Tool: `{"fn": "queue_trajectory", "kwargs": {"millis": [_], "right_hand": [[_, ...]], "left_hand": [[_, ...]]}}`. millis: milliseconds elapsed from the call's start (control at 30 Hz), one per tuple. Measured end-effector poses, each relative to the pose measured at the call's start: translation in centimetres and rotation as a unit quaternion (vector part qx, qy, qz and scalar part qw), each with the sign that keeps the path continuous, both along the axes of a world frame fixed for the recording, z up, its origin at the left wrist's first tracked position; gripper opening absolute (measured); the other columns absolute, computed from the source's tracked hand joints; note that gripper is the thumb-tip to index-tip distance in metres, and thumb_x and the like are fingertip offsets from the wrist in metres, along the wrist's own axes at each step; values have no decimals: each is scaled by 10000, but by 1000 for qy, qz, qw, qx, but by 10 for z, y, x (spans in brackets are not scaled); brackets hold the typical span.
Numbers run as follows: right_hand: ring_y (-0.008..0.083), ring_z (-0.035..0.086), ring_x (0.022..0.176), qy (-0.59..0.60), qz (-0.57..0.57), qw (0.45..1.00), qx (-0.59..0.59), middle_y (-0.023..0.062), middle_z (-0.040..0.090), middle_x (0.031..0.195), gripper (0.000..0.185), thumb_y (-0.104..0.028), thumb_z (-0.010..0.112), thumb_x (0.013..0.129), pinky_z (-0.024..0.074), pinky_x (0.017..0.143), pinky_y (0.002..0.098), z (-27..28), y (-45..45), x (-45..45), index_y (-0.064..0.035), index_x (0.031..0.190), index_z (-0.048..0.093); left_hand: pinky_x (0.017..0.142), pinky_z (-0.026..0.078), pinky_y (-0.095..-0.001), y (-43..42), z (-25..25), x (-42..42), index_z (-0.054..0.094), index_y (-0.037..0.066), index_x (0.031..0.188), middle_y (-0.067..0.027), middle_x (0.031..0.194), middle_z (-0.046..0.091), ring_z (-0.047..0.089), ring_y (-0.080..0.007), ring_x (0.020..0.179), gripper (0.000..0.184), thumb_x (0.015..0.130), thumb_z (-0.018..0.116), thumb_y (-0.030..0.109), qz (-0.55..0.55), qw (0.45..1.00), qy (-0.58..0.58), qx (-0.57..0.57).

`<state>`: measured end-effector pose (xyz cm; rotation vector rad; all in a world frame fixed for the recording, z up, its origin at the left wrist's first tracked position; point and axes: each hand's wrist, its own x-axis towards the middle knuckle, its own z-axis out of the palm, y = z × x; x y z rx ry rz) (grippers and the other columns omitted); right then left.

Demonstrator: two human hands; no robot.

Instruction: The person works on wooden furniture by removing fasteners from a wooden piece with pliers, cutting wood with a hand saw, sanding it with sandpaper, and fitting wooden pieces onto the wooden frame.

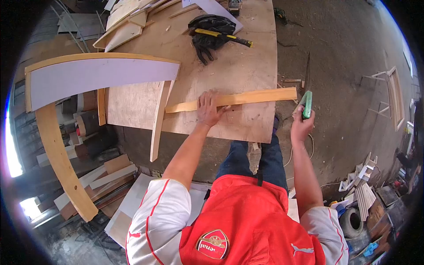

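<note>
A narrow wooden board (256, 96) lies across the plywood table (221, 128), its right end sticking out past the table's right edge. My left hand (210, 108) rests on top of the board with the fingers spread, pressing it against the tabletop. Beyond the table's edge, my right hand (303, 124) is wrapped round the green handle of a handsaw (308, 100). The saw's dark blade points away from me, just right of the board's end and apart from it.
A curved white panel frame (106, 73) stands at the table's left, with a wooden leg (161, 121) near my left arm. Black bag (214, 24) and yellow-black hammer (221, 36) lie at the back. Wood offcuts (126, 28) are piled back left. A cord lies on the floor.
</note>
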<state>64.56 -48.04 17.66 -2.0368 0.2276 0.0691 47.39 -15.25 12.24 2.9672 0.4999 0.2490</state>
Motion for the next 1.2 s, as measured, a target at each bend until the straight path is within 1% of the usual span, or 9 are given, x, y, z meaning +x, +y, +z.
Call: {"fn": "queue_trajectory", "kwargs": {"millis": [200,367,467,567,667,967,1067,1167,1200], "right_hand": [[280,729,930,-31,8,993,-114,135,735,992,321,-268,695,985,542,788,393,-6,11,7,0,1122,582],[305,724,964,-41,11,992,-119,145,739,1020,324,-265,703,977,534,815,408,-15,15,4,-7,1141,597],[312,722,973,-16,-5,997,-72,148,741,1023,308,-240,711,968,531,833,410,-18,22,1,-6,1138,608],[291,722,860,-65,-11,990,-122,149,736,933,333,-306,736,951,527,767,410,-22,26,0,-9,1056,629],[269,718,860,-73,-14,991,-108,138,738,941,320,-299,731,957,529,772,402,-19,30,1,-9,1047,630],[320,722,950,-38,-5,994,-104,165,738,1010,313,-251,698,977,535,803,426,-26,27,7,-2,1141,600],[282,696,775,-75,-29,988,-128,152,710,854,350,-336,736,951,522,714,417,-26,29,5,-8,1011,626],[321,711,890,-52,-23,987,-148,167,726,942,343,-300,715,964,526,767,422,-24,25,6,-3,1098,609],[333,718,944,-39,-15,988,-151,166,736,985,335,-270,703,973,529,797,426,-26,27,4,1,1139,598]], "left_hand": [[1098,308,-611,67,6,-11,381,-55,1453,-291,1432,461,428,-490,1305,1065,799,686,730,395,913,-96,9],[1049,405,-543,148,56,20,458,-66,1369,-256,1369,524,497,-439,1285,896,852,745,606,293,897,-320,-79],[914,522,-493,169,80,43,542,-59,1284,-233,1288,585,623,-392,1138,709,880,787,470,391,874,-268,-106],[769,569,-475,179,63,38,597,-34,1246,-222,1219,622,688,-376,990,621,866,822,402,323,854,-357,-195],[733,575,-448,197,43,30,608,-18,1251,-220,1213,628,699,-360,963,583,892,797,400,293,879,-345,-150],[861,524,-481,176,76,36,538,-64,1305,-229,1147,610,653,-396,1042,660,905,781,401,298,884,-324,-159],[959,455,-506,157,60,18,489,-96,1335,-235,1204,592,579,-402,1147,749,898,775,440,269,893,-334,138],[1070,384,-504,109,-3,-24,483,-41,1380,-210,1352,544,489,-381,1272,804,841,814,456,156,966,-195,-67],[1086,367,-520,69,17,-14,508,2,1371,-201,1343,541,489,-397,1267,876,787,805,583,135,973,-78,-172]]}}
